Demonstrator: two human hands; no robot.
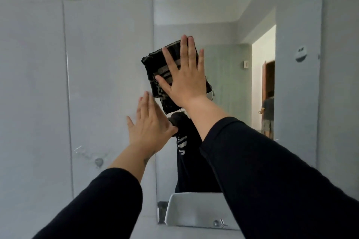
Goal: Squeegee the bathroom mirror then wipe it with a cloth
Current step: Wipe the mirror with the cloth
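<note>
Pale grey tiled bathroom wall point(38, 83), frameless mirror point(297, 103) mounted flat on it, mirror taller than wide. Dark folded cloth point(155, 64) sits on the glass near the mirror's left edge, roughly mid-height, a bit above centre. Cloth is a rough rectangle, black with lighter stripes, tilted: long axis runs from upper right down to lower left, top corner pointing up-right, one loose end hanging down toward the lower left. Right hand point(184, 81) lies flat over the cloth, palm pressing it to the mirror, fingers point(191, 50) spread wide and straight, pointing up and slightly left; nothing gripped, just pinned under the palm. Left hand point(149, 128) is below and left of the cloth, flat and open on the surface at the mirror's left edge, fingers close together and pointing up; whether it touches the cloth's hanging end, cannot tell. Both forearms in black sleeves point(272, 170) reach up from the bottom of the view. Mirror reflects the person's dark top, a lit doorway point(264, 75) at right with another person standing in it, and a white basin point(194, 209) with a chrome tap point(218, 223) at the bottom edge. Small round fitting point(98, 161) on the wall, lower left of the mirror, with faint smears around it.
</note>
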